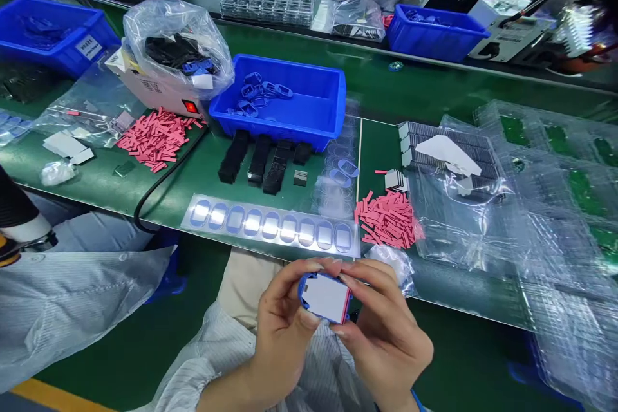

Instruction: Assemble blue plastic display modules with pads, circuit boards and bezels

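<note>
Blue frame (324, 297), apparently one (white-faced), left hand (282, 328), right hand (386, 341) gripping

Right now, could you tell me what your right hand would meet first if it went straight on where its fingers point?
The right hand already touches the blue-framed white part; the left hand seems next beyond it.

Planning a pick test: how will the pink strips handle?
The pink strips look thin and light, so likely to scatter when pushed. Lying flat in a loose heap on the green bench, single ones may be fiddly to pinch up.
</note>
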Available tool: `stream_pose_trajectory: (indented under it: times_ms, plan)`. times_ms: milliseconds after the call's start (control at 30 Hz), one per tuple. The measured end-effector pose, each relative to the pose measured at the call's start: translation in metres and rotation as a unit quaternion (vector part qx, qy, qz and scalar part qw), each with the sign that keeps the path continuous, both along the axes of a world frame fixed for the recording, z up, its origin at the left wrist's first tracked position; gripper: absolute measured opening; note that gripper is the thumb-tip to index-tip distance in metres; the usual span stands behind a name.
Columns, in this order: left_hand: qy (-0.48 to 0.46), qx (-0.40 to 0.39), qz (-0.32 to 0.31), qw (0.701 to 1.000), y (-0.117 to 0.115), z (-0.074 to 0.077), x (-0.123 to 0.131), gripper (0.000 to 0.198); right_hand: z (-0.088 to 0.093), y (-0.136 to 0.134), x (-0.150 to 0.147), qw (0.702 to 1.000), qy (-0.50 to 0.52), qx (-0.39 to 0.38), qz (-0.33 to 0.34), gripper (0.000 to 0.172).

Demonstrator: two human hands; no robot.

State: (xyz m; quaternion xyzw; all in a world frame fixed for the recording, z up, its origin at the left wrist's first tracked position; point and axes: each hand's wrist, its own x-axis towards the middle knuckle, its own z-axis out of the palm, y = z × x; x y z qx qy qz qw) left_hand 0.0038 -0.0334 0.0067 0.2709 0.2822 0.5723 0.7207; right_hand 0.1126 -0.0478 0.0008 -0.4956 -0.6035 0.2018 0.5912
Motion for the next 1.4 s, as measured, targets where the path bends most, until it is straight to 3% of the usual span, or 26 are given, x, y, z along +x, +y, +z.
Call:
stream_pose_trajectory:
  times_ms: [133,200,233,267,333,400,467,533,667,733,767,833,900,933,967,1033,1133,1233,1400]
  plan:
    - [0.080,0.066,-0.007,0.995,0.005,-0.010,-0.008,0.030,0.000,0.004,0.005,1.000,-0.004,-0.025,-0.006,0.030]
    - [0.198,0.175,-0.006,0.964,0.015,-0.014,-0.022,0.037,0.000,0.004,0.010,0.999,-0.031,-0.040,0.001,0.030]
    - [0.270,0.255,-0.002,0.928,0.022,-0.014,-0.030,0.041,0.000,0.004,0.014,0.998,-0.050,-0.045,0.007,0.030]
    - [0.344,0.360,-0.005,0.867,0.029,-0.013,-0.038,0.044,0.000,0.004,0.017,0.996,-0.071,-0.049,0.012,0.031]
    - [0.457,0.539,-0.011,0.707,0.044,-0.008,-0.051,0.042,0.000,0.003,0.023,0.992,-0.111,-0.054,0.024,0.031]
    - [0.524,0.625,-0.017,0.579,0.054,0.000,-0.056,0.034,0.000,0.001,0.026,0.988,-0.139,-0.056,0.029,0.029]
    - [0.550,0.658,-0.034,0.514,0.060,0.007,-0.056,0.029,0.000,0.000,0.027,0.985,-0.159,-0.056,0.026,0.027]
    - [0.546,0.674,-0.056,0.494,0.061,0.010,-0.055,0.028,0.000,-0.001,0.027,0.983,-0.175,-0.054,0.019,0.026]
    - [0.531,0.664,-0.093,0.519,0.056,0.004,-0.055,0.035,0.000,-0.003,0.026,0.981,-0.189,-0.045,0.004,0.024]
    - [0.519,0.639,-0.117,0.556,0.054,0.001,-0.056,0.042,-0.001,-0.004,0.026,0.982,-0.188,-0.037,-0.002,0.025]
    - [0.509,0.613,-0.128,0.591,0.052,0.001,-0.055,0.044,-0.002,-0.004,0.027,0.983,-0.182,-0.034,-0.007,0.027]
    - [0.476,0.506,-0.156,0.702,0.049,0.002,-0.051,0.043,-0.002,-0.005,0.029,0.986,-0.164,-0.037,-0.013,0.033]
    - [0.402,0.303,-0.192,0.843,0.045,0.006,-0.044,0.032,-0.001,-0.006,0.031,0.988,-0.154,-0.031,-0.012,0.045]
    - [0.340,0.175,-0.216,0.898,0.042,0.007,-0.039,0.025,0.000,-0.006,0.033,0.987,-0.161,-0.022,-0.007,0.052]
    - [0.264,0.048,-0.242,0.932,0.039,0.009,-0.034,0.020,0.002,-0.005,0.034,0.984,-0.177,-0.010,-0.001,0.057]
    - [0.108,-0.152,-0.283,0.941,0.033,0.010,-0.024,0.021,0.006,-0.003,0.035,0.975,-0.224,0.013,0.005,0.059]
    - [-0.038,-0.280,-0.286,0.915,0.024,0.008,-0.011,0.022,0.011,0.002,0.035,0.964,-0.266,0.011,0.004,0.050]
    - [-0.061,-0.312,-0.260,0.912,0.020,0.007,-0.003,0.021,0.012,0.006,0.037,0.963,-0.269,0.003,0.008,0.046]
    - [0.022,-0.276,-0.229,0.933,0.019,0.002,0.005,0.024,0.007,0.001,0.043,0.964,-0.264,-0.025,0.001,0.046]
